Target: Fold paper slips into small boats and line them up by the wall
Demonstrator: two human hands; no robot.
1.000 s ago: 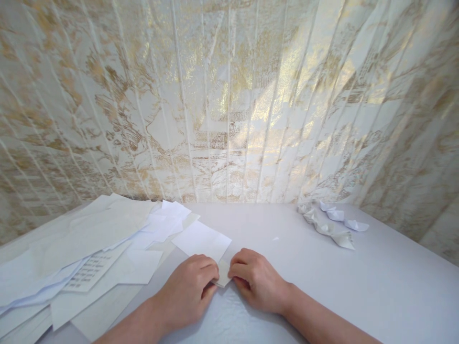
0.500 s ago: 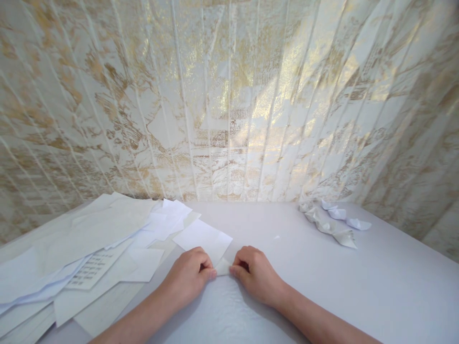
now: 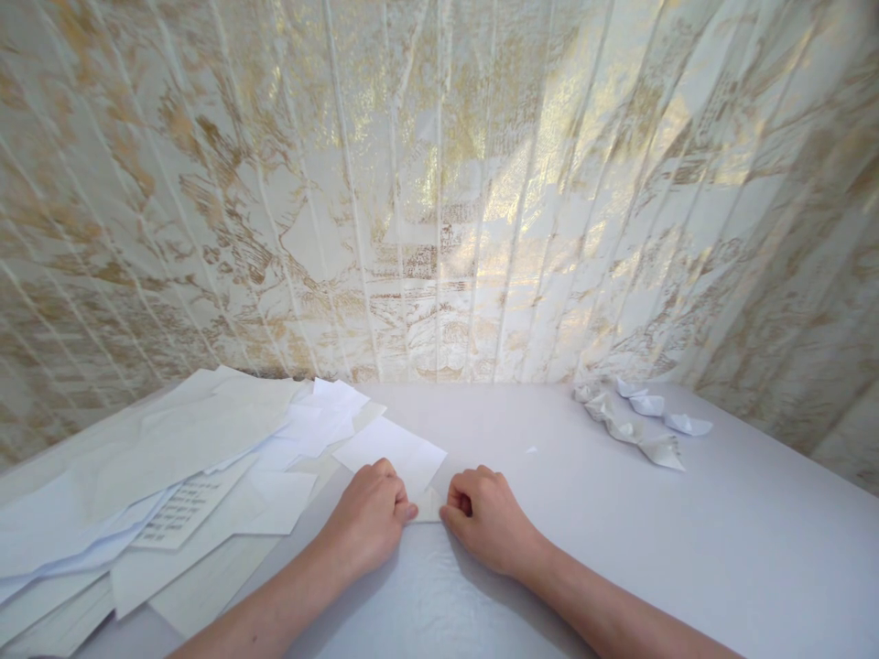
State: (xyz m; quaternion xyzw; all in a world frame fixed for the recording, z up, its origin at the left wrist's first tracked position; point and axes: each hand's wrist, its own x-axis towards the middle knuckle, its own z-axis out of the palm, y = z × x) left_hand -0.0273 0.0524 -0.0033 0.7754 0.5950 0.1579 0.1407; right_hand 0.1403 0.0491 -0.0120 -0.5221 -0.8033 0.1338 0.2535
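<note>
Between my hands lies a small folded piece of paper (image 3: 428, 506), pale and roughly triangular where it shows, with its lower edge toward me. My left hand (image 3: 376, 514) is closed at its left end, thumb along the bottom edge. At the right end my right hand (image 3: 484, 514) pinches it between thumb and curled fingers. Both hands rest at the tabletop and cover the ends of the paper. Just beyond my left hand a flat white sheet (image 3: 393, 449) lies on the table.
A spread pile of loose papers (image 3: 226, 416) covers the left side, one printed sheet (image 3: 184, 513) among them. At the back right stand several small white paper boats (image 3: 687, 424) and greyish folded ones (image 3: 660, 450). A patterned curtain (image 3: 439, 229) hangs behind the white table (image 3: 687, 567).
My left hand has turned and closed a little more, its knuckles slightly higher. My right hand stays nearly in place. More of the folded paper's face shows between them.
</note>
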